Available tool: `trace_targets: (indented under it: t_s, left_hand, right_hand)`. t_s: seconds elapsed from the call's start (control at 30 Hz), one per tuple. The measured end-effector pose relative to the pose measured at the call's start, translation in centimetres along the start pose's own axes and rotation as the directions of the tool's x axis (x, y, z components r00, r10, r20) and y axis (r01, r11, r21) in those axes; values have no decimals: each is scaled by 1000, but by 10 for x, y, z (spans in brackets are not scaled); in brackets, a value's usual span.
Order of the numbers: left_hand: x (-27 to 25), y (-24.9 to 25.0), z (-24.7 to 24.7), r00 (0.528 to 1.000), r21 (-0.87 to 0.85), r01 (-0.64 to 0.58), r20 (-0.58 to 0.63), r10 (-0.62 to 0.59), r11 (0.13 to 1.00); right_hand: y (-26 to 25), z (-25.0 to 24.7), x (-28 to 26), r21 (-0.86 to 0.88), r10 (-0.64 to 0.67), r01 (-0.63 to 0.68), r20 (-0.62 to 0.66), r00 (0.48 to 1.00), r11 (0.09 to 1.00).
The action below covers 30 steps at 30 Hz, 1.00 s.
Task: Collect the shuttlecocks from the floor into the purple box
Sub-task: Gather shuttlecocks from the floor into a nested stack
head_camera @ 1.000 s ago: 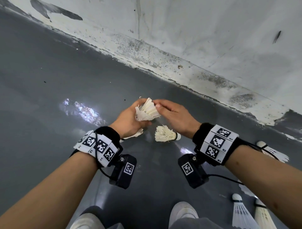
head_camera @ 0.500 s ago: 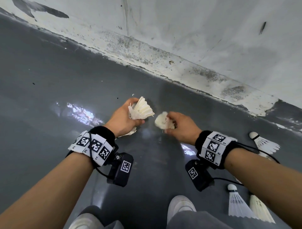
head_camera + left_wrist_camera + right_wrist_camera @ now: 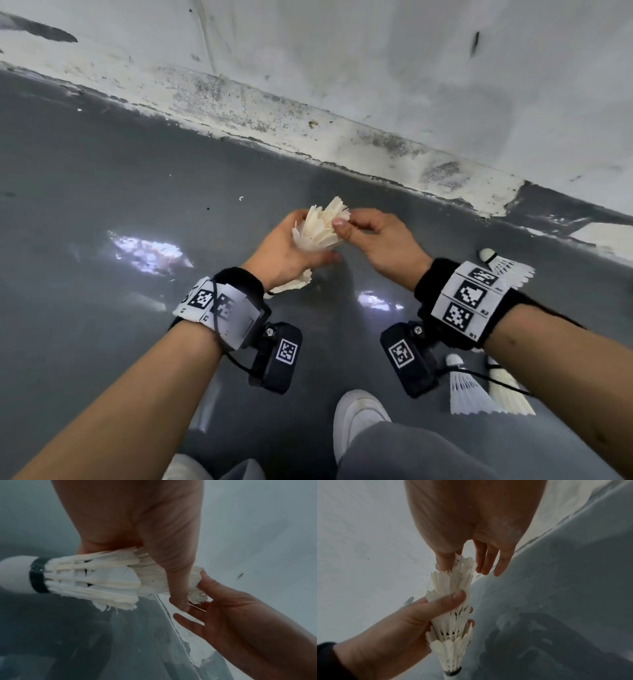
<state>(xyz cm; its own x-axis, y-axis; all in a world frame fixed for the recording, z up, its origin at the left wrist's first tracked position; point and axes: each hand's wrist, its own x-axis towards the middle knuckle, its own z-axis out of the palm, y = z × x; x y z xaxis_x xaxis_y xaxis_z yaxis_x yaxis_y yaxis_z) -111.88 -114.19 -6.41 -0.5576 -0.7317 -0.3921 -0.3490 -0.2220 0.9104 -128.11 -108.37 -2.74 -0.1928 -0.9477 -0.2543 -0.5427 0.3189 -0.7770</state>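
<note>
My left hand [image 3: 279, 250] grips a nested stack of white feather shuttlecocks [image 3: 320, 229], cork end down, feathers fanned up. In the left wrist view the stack [image 3: 96, 580] lies across under the thumb, its black-banded cork at the left. My right hand [image 3: 375, 236] pinches the feather rim of the top shuttlecock in that stack. In the right wrist view the thumb sits on those top feathers [image 3: 462, 566] while the other fingers stay straight. Three more shuttlecocks lie on the floor at the right [image 3: 507, 267], [image 3: 467, 390], [image 3: 510, 394]. No purple box is in view.
The floor [image 3: 102, 192] is glossy dark grey. A scuffed white wall [image 3: 342, 68] with a worn base strip runs close ahead, from upper left to right. My white shoes [image 3: 356, 414] stand just below the hands.
The right hand lifted a shuttlecock off the floor and brought it left into the top of the stack held by the left hand. The view has shifted slightly.
</note>
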Motion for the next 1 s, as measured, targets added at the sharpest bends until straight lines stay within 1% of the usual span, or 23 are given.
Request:
trace_targets:
  t_s: [0.07,0.1,0.13,0.2,0.23,0.27,0.3,0.33,0.37,0.4,0.43,0.47,0.5,0.57,0.6,0.63,0.7,0.77,0.87,0.93,1.0]
  left_hand:
    - [3,8,22,999,-3,-1,54,1,1000]
    - [6,18,41,994,22,-16,112,14,1000]
    - [9,24,52,990,38,-26,137,20,999]
    - [17,37,76,988,54,-56,149,48,997]
    - [20,43,84,989,47,-70,136,63,996]
    - [21,51,104,983,35,-85,167,78,996]
    - [21,58,119,977,19,-99,190,93,995]
    - [19,62,131,973,14,-104,211,99,994]
    - [16,65,146,963,26,-112,248,102,993]
    - [16,65,151,961,38,-121,256,107,992]
    - [13,66,162,951,56,-132,289,111,990]
    - [10,67,172,940,72,-140,323,110,988]
    - [7,65,177,935,84,-142,339,106,986]
    - [0,59,188,915,105,-154,390,102,982]
    - [-3,56,191,908,115,-166,405,106,979]
    - [-2,53,193,904,119,-180,411,117,976]
    - [0,46,193,898,142,-200,421,124,969]
    - [5,34,194,905,199,-202,413,105,959]
    - [3,29,194,917,251,-189,391,80,949]
    - [4,26,194,930,261,-161,363,57,952]
    - [3,24,195,930,302,-165,366,45,939]
  right_hand:
    - [10,-19,-14,-69,23,-23,7,1000,997]
    - [18,-34,-26,-62,53,-55,-35,998,997]
    - [22,-42,-34,-54,83,-86,-58,995,995]
    - [29,-58,-54,-28,157,-163,-138,978,986]
    - [29,-63,-58,8,198,-200,-200,960,980]
    - [34,-74,-74,84,259,-245,-302,917,966]
    - [42,-83,-86,167,301,-255,-385,873,953]
    - [49,-90,-97,227,345,-268,-449,824,936]
    - [59,-99,-113,284,401,-291,-508,763,914]
    - [66,-104,-121,318,445,-318,-528,723,893]
    - [76,-111,-137,353,507,-365,-549,665,861]
    - [84,-118,-155,383,564,-414,-551,615,826]
    - [91,-121,-167,392,619,-480,-525,584,785]
    - [106,-124,-193,422,737,-605,-435,518,675]
    - [114,-122,-203,442,778,-641,-388,493,627]
    - [121,-119,-208,438,796,-665,-365,484,605]
    - [129,-107,-210,400,797,-690,-355,489,603]
    - [143,-92,-204,357,793,-709,-311,523,608]
    - [146,-75,-199,342,795,-719,-239,557,606]
    - [144,-71,-198,325,792,-723,-223,568,610]
    - [142,-74,-199,311,788,-726,-191,585,614]
